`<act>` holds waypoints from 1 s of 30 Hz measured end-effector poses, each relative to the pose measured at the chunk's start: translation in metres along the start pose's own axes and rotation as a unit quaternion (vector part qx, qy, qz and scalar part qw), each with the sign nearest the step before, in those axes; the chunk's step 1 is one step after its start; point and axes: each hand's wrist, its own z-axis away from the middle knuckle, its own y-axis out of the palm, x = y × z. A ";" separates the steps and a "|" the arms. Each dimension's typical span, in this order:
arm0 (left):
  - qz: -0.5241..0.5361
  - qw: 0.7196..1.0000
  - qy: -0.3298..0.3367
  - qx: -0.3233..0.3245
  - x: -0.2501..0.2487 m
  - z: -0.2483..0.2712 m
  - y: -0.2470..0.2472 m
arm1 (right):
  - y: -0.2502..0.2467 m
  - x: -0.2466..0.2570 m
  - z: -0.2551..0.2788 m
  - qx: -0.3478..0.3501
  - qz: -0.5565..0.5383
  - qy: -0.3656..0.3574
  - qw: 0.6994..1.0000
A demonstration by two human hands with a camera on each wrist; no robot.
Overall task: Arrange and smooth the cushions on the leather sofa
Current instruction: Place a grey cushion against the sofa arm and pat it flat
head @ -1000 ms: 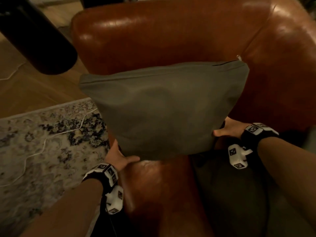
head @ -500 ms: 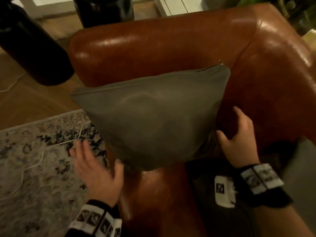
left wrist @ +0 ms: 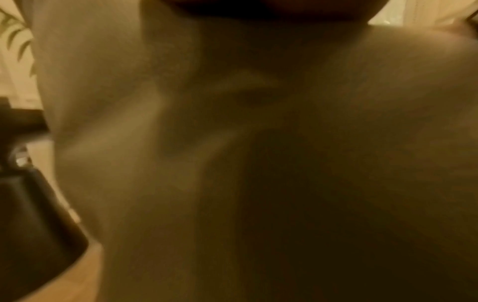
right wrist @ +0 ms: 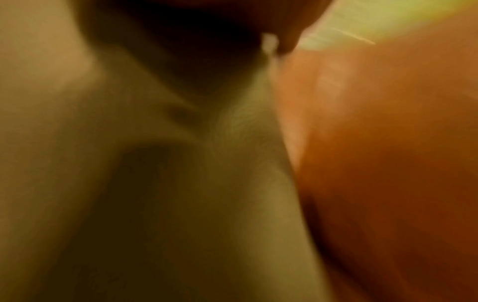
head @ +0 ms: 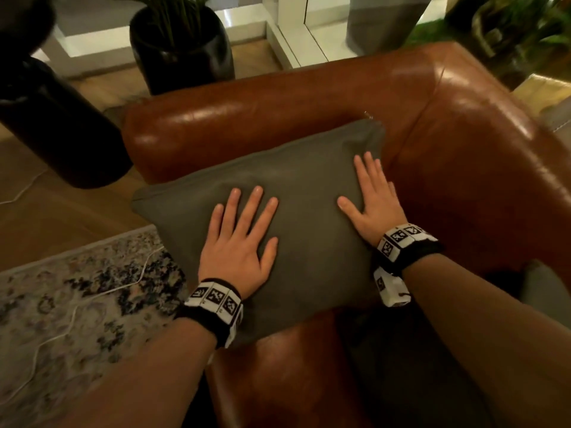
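Smoothing step: square grey fabric cushion [head: 309, 242] leans in the corner of the brown leather sofa [head: 463, 156], against armrest and backrest. Left hand [head: 238, 245] flat on its face, fingers spread wide, holding nothing. Right hand [head: 374, 202] same, flat near the right edge. Wrist views too blurred to add anything. Next, I'd judge: sweep palms outward to flatten the fabric, then check it sits square

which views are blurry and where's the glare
Head view: sharp, warm dim light, glare streaks on the leather sofa back and arm. Left wrist and right wrist views: both heavily blurred and dark, pressed close to the grey cushion.
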 end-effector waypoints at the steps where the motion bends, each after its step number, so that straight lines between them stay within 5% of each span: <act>1: 0.002 1.000 -0.006 0.003 -0.002 -0.002 0.001 | -0.002 -0.002 -0.006 0.025 -0.017 0.009 1.000; 5: -0.001 1.000 -0.007 0.026 -0.001 -0.010 -0.010 | -0.015 0.003 -0.013 0.060 0.021 0.017 0.998; 11: 0.032 0.997 -0.068 0.031 -0.034 -0.019 -0.029 | -0.009 0.060 0.023 -0.101 0.096 -0.049 0.989; 17: -0.006 0.998 -0.036 0.046 -0.017 -0.025 -0.015 | 0.004 0.099 0.003 -0.046 0.174 -0.247 0.952; 23: -0.010 0.996 -0.085 0.034 0.037 -0.016 -0.025 | -0.014 0.041 -0.022 -0.051 0.120 -0.057 0.990; 30: 0.024 0.991 -0.133 0.021 0.069 -0.009 -0.029 | -0.018 0.023 -0.034 -0.011 0.094 -0.011 0.995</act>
